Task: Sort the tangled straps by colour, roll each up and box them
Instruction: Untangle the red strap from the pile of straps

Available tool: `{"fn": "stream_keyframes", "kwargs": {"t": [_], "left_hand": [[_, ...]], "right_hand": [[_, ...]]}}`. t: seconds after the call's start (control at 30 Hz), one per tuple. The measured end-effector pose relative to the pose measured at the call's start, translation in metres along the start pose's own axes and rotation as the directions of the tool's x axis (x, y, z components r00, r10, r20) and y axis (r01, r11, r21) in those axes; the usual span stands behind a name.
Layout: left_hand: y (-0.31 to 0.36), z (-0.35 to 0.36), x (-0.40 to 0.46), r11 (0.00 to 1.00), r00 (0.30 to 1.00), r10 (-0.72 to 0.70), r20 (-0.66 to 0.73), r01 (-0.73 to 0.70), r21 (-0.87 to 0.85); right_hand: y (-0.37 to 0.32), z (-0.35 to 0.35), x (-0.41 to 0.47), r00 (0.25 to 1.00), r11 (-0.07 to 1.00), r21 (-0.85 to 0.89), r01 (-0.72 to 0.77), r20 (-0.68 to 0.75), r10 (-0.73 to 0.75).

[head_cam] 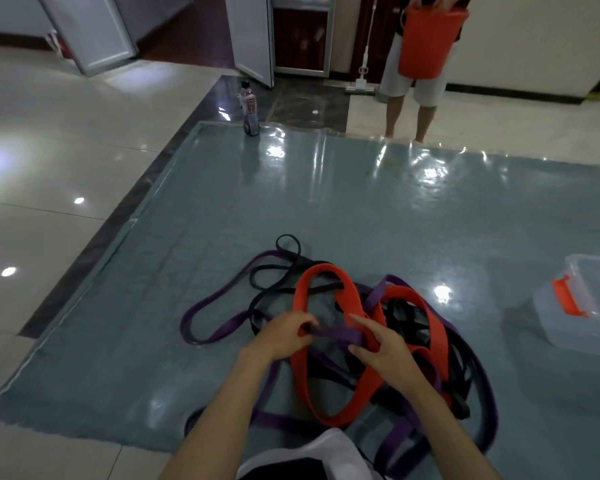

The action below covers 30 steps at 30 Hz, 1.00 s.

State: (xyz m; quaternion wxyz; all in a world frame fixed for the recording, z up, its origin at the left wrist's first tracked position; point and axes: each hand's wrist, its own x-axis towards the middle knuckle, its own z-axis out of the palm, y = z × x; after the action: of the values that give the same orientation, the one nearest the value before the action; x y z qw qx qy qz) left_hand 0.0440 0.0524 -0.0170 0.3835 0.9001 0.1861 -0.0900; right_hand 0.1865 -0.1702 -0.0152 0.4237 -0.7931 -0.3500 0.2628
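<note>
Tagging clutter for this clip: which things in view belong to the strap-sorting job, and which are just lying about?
Part of the job:
- purple strap, held by left hand and right hand
- red strap
- black strap
- clear box with red latch
- blue mat under the pile

Just lying about:
- bottle at the mat's far edge
- red bucket held by a bystander
- mop
</note>
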Motion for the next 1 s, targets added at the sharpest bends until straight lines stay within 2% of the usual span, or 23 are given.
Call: {"fn": "stream_keyframes", "kwargs": {"t": [0.17,0.27,0.33,0.4,0.47,0.53,0.63,0.7,0.77,0.9,1.0], "left_hand": [[0.007,-0.009,-0.003,0.978,0.988,-0.099,-0.117,0.075,-0.196],[0.002,-0.023,-0.007,0.96,0.969,-0.172,-0.18,0.124,-0.251],[-0.004,-0.035,-0.013,0.922,0.97,-0.236,-0.052,0.206,-0.328],[-0.01,-0.047,-0.021,0.902,0.961,-0.255,0.109,0.277,-0.331],[-0.014,-0.058,-0.03,0.891,0.954,-0.243,0.177,0.292,-0.349],[-0.015,-0.065,-0.036,0.856,0.96,-0.227,0.163,0.276,-0.436],[-0.011,-0.065,-0.038,0.792,0.964,-0.263,0.035,0.237,-0.562],[-0.01,-0.063,-0.034,0.718,0.933,-0.347,-0.093,0.201,-0.666],[-0.01,-0.06,-0.03,0.688,0.893,-0.421,-0.158,0.201,-0.698],[-0.011,-0.052,-0.026,0.711,0.9,-0.427,-0.087,0.275,-0.647],[-0.002,-0.047,-0.026,0.684,0.92,-0.388,-0.056,0.246,-0.687]], "right_hand": [[0.003,-0.017,-0.007,0.995,0.983,0.16,-0.094,0.031,0.09],[-0.007,-0.022,-0.008,0.989,0.954,0.289,-0.083,-0.092,0.114],[-0.013,-0.024,-0.004,0.972,0.925,0.374,-0.061,-0.189,0.14],[-0.016,-0.026,0.002,0.954,0.897,0.433,-0.089,-0.223,0.202],[-0.018,-0.028,0.008,0.947,0.901,0.412,-0.133,-0.216,0.239],[-0.021,-0.028,0.013,0.949,0.92,0.359,-0.156,-0.203,0.241],[-0.028,-0.025,0.015,0.963,0.975,0.201,-0.098,-0.227,0.144],[-0.034,-0.021,0.011,0.969,0.988,0.157,-0.003,-0.245,0.042],[-0.038,-0.015,0.007,0.965,0.989,0.124,0.076,-0.259,-0.042],[-0.041,-0.003,0.003,0.961,0.985,0.063,0.159,-0.237,-0.14],[-0.047,0.008,0.004,0.951,0.979,0.0,0.204,-0.239,-0.198]]}}
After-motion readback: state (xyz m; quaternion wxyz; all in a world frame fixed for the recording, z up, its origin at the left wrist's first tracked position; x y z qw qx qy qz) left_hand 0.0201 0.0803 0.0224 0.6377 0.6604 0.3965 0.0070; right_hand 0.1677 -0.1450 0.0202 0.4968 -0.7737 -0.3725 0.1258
